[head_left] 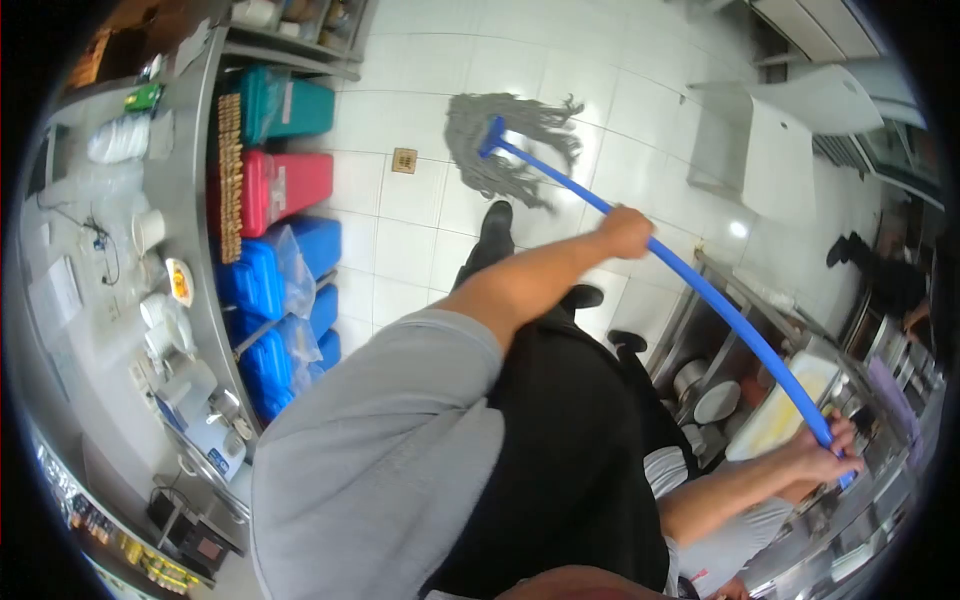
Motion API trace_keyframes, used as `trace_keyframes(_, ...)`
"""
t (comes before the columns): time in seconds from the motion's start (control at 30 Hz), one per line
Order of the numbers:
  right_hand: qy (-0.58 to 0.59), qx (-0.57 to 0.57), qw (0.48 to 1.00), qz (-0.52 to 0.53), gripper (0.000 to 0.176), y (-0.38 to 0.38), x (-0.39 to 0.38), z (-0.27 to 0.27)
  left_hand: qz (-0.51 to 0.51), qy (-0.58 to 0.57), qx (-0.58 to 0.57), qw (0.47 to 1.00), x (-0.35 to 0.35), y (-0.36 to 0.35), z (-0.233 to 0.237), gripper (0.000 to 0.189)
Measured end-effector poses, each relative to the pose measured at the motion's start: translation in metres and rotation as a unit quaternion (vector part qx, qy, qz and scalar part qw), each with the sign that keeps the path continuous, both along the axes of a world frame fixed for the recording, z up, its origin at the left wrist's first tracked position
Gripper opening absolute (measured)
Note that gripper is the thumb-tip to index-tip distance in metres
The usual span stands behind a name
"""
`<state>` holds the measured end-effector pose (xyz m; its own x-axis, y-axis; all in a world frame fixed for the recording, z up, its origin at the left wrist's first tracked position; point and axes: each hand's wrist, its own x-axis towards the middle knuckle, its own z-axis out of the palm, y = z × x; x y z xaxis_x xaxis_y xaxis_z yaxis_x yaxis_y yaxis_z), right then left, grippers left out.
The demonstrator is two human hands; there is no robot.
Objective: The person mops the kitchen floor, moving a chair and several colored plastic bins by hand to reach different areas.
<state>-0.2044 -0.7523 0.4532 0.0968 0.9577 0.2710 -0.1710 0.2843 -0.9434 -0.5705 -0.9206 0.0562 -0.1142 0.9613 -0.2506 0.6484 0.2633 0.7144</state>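
Note:
A mop with a blue handle point(735, 322) runs slantwise across the view. Its grey string head point(470, 150) lies spread on the white tiled floor. My left hand point(627, 232) is wrapped round the handle about midway along. Near the handle's upper end, at the lower right, my right hand point(825, 455) is closed on it too. My black shoe point(495, 232) stands on the tiles just short of the mop strings.
Along the left, a steel counter point(205, 130) has a teal bin point(300, 108), a red bin point(300, 185) and blue bins point(310, 245) under it. A floor drain point(404, 160) lies left of the mop. Pots point(715, 400) fill a right-hand shelf. Another person point(885, 280) is at far right.

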Motion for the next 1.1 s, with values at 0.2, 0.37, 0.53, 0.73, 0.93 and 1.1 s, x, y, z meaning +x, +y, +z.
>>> trace_keyframes(0.2,0.071,-0.118,0.958,0.25,0.048,-0.13,-0.3,-0.077,0.22,0.128,0.02,0.967,-0.251,-0.174,-0.043,0.016)
trace_keyframes(0.37,-0.037,-0.061,0.831,0.551,0.044,-0.168,-0.436,-0.073,0.43,0.167,-0.002,0.887,-0.351,-0.284,-0.026,0.022)
trace_keyframes(0.53,0.042,-0.113,0.767,0.63,0.041,-0.134,-0.527,-0.007,0.497,0.15,0.034,0.854,-0.325,-0.308,0.011,0.034)
trace_keyframes(0.73,0.028,-0.204,0.753,0.625,0.043,-0.171,-0.583,-0.04,0.553,0.148,-0.003,0.82,-0.243,-0.39,-0.015,0.031)
trace_keyframes(0.93,-0.051,-0.303,0.691,0.654,0.038,-0.241,-0.544,-0.142,0.586,0.138,-0.263,0.754,-0.158,-0.517,-0.107,0.031)
trace_keyframes(1.1,-0.121,-0.325,0.686,0.64,0.045,-0.218,-0.476,-0.118,0.476,0.118,-0.272,0.828,-0.138,-0.524,-0.129,0.032)
